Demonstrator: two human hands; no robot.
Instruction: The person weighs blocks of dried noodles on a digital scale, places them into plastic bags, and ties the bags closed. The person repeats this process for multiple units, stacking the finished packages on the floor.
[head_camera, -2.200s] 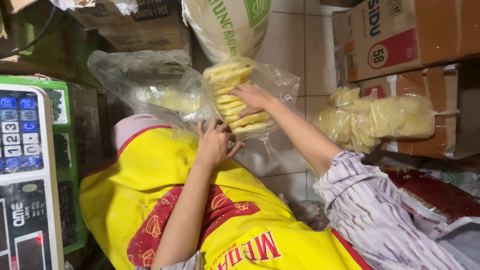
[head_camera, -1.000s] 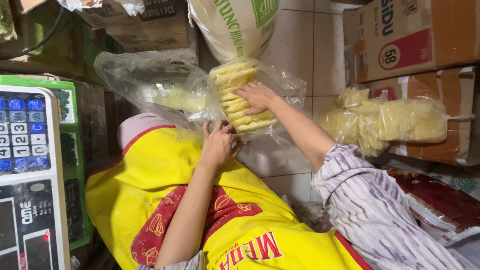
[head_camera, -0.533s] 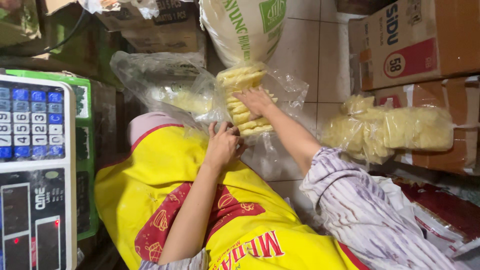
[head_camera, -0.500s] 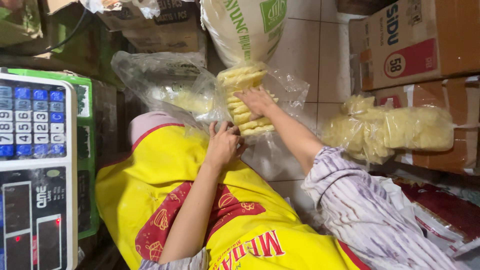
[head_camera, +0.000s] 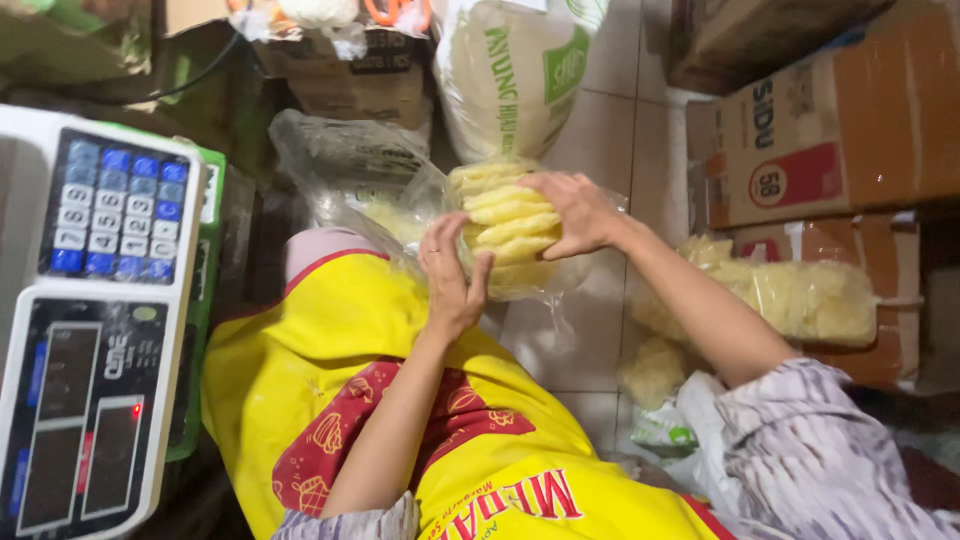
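Crackers (head_camera: 508, 222), pale yellow stack in a clear bag (head_camera: 545, 285), above your yellow apron (head_camera: 330, 350): light, brittle. Your right hand (head_camera: 578, 212) grasps the stack's top; left hand (head_camera: 452, 283) cups its side. Hold broadly, gently.

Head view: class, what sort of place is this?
Probably a small shop's stockroom or packing corner: a digital weighing scale, stacked cardboard cartons, a large white sack and clear bags of pale crackers.

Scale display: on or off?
On, likely: a small red light glows on the scale display. Its screens look dark; any digits cannot be told.
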